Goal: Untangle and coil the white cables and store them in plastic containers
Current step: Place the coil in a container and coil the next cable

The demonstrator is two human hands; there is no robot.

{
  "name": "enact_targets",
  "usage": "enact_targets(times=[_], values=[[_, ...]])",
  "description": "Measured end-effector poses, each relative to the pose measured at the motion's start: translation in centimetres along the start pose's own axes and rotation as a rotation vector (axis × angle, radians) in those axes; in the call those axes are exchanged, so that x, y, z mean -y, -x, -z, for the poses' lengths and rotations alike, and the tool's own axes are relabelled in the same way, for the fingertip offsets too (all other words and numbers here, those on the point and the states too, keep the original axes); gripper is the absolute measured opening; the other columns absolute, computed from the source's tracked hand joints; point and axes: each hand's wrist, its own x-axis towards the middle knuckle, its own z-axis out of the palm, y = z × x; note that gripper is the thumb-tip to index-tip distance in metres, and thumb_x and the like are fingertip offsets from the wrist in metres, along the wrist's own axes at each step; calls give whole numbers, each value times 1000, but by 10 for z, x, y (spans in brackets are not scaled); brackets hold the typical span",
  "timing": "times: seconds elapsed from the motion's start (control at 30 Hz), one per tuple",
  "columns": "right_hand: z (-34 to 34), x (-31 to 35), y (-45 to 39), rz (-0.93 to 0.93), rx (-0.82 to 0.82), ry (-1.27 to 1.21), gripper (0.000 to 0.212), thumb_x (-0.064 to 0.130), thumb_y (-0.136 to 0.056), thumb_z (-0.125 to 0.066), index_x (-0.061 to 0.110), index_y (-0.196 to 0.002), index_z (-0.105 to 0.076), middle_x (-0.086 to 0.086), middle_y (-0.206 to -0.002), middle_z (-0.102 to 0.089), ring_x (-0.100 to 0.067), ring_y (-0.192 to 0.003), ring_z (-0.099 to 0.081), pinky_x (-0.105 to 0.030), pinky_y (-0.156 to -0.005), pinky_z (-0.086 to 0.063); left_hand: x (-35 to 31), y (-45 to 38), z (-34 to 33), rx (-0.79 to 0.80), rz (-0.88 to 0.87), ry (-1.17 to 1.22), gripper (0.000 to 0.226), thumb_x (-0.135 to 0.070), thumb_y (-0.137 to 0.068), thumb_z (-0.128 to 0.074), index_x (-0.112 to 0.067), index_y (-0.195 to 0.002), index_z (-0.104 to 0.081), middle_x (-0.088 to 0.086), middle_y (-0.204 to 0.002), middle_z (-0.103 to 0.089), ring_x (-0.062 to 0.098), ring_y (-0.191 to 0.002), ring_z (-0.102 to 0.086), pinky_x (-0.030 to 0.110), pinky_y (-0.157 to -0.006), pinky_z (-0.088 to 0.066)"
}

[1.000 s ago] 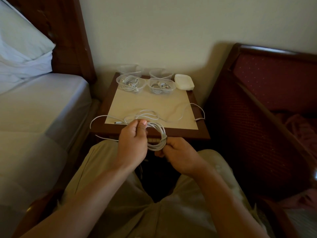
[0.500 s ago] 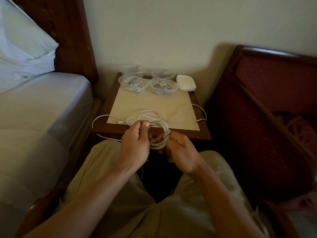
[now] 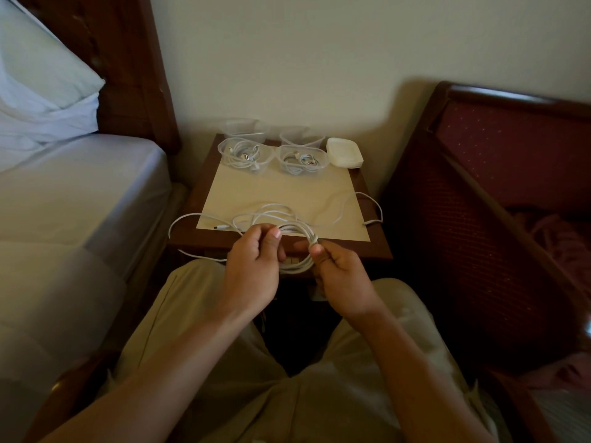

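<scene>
Bed [image 3: 80, 193], far left. L hand [image 3: 252, 266] pinched coil [image 3: 300, 247] w/ thumb and fingers at table [image 3: 380, 247] front edge. R hand [image 3: 342, 276] gripped coil's right side. Loose cable [image 3: 339, 212] trailed across mat [image 3: 287, 193]. Two tubs [image 3: 244, 153] [image 3: 302, 159] held cables, at back. Lids [image 3: 345, 153], right.

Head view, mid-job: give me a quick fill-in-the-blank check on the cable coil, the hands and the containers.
1. The white cable coil is held by ____ hands, the left hand and the right hand.
2. Of the four clear containers at the back of the nightstand, the ____ two already hold coiled cables.
3. The stack of white lids sits to the ____ of the containers.
4. The cable's loose end lies near the nightstand's ____ edge.

Missing words: both; front; right; right
</scene>
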Motion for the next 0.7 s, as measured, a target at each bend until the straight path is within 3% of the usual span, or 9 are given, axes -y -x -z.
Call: enact_targets(times=[0.13, 0.27, 0.37, 0.5, 0.57, 0.7], values=[[-6, -6, -2, -23, -47, -43, 30, 19, -111, -39, 15, -99, -66, 16, -58, -58, 1, -54, -48, -12, -51, -38, -2, 3, -1, -1, -4, 35, 31, -30, -107, -48, -24, -79, -60, -15, -62, -61, 0, -56, -54, 10, -57, -41], [-6, -10, -7, -77, -35, -57, 31, 27, -110, -40, 15, -99, -66, 12, -72, -61, -2, -64, -52, -17, -58, -42, -3, 0, 0, 8, -4, -7, 30, -33, -106, -50, -27, -81, -65, -12, -67, -67, -2, -66, -62, 10, -62, -44], [-4, -11, -11, -45, -28, -13, 29, 31, -109, -45, 15, -99, -66, 6, -78, -66, -3, -68, -58, -23, -64, -47, -2, -5, 1, 73, 8, -11, 29, -35, -107, -49, -30, -86, -69, -16, -76, -71, -2, -73, -65, 22, -70, -50], [3, -14, -24, -73, -140, 71, 24, 28, -105, -55, 16, -93, -71, -6, -80, -73, -16, -67, -65, -30, -63, -55, 0, -21, 5, 222, 38, -15, 24, -22, -105, -53, -30, -87, -67, -11, -65, -66, 7, -59, -59, 41, -62, -50], [9, -16, -32, -122, -175, 24, 20, 26, -103, -59, 17, -92, -74, -2, -83, -77, -16, -73, -73, -28, -66, -59, 1, -33, 8, 320, 7, -120, 18, -24, -104, -55, -32, -96, -69, -3, -76, -71, 13, -69, -66, 47, -70, -56], [20, -18, -47, -204, -147, -8, 20, 24, -103, -61, 10, -102, -76, -2, -89, -79, -19, -77, -78, -34, -73, -64, 4, -55, 4, 440, -30, -253, 16, -31, -105, -54, -31, -114, -67, -12, -100, -72, 7, -95, -67, 40, -90, -55]])
